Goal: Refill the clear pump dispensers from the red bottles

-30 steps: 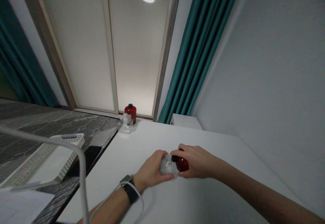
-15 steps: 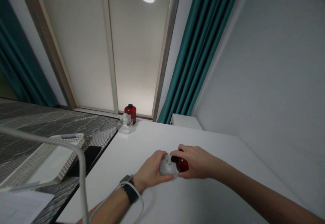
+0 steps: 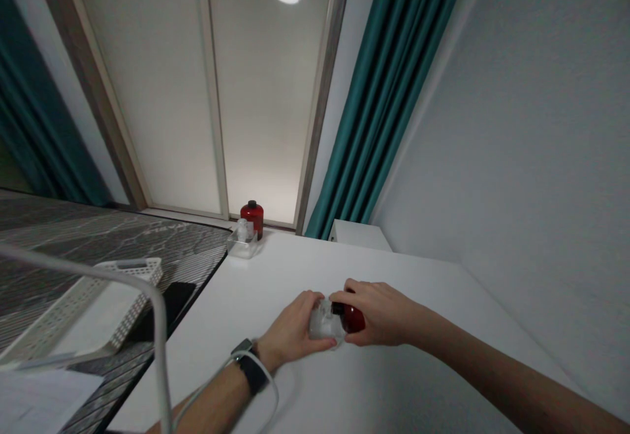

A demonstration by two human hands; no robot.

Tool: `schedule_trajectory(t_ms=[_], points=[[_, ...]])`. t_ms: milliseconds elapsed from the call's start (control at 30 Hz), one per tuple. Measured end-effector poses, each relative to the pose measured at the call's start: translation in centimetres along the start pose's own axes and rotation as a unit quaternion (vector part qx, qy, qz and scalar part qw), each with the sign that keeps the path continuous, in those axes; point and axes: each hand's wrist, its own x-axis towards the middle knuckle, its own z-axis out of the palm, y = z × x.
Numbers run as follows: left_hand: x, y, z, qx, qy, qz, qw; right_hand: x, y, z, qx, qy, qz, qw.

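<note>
My left hand (image 3: pixel 300 332), with a dark watch on its wrist, is closed around a clear container (image 3: pixel 323 327) on or just above the white table. Its thumb and fingers reach round both sides. My right hand (image 3: pixel 377 312) grips a small dark red bottle (image 3: pixel 353 319) with a black top. The bottle is tilted on its side, its black end pointing left at the upper part of the clear container. Whether the two touch I cannot tell. The hand hides part of the bottle.
At the far left corner of the white table (image 3: pixel 275 270) stand a larger red bottle (image 3: pixel 252 214) and a clear tray (image 3: pixel 241 248) holding small clear items. A white basket (image 3: pixel 123 329), a black flat object (image 3: pixel 167 309) and papers (image 3: pixel 49 394) lie left. A pale cable (image 3: pixel 160 329) crosses the foreground.
Almost nothing differs. Both hands keep their grips and places, and the red bottle stays tilted towards the clear container. The whole view has shifted very slightly.
</note>
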Motion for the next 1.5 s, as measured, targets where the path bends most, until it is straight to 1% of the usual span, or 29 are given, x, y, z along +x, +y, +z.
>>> schedule_trajectory(t_ms=[400, 1033, 1500], points=[[-0.06, -0.20, 0.06, 0.000, 0.004, 0.007, 1.000, -0.07, 0.04, 0.13, 0.008, -0.007, 0.007, 1.000], [-0.10, 0.36, -0.17, -0.003, 0.002, -0.010, 1.000, -0.09, -0.24, -0.24, 0.000, -0.003, 0.008, 1.000], [-0.06, 0.18, -0.13, -0.004, 0.001, -0.004, 1.000, -0.15, -0.29, -0.09, -0.014, 0.006, 0.008, 1.000]])
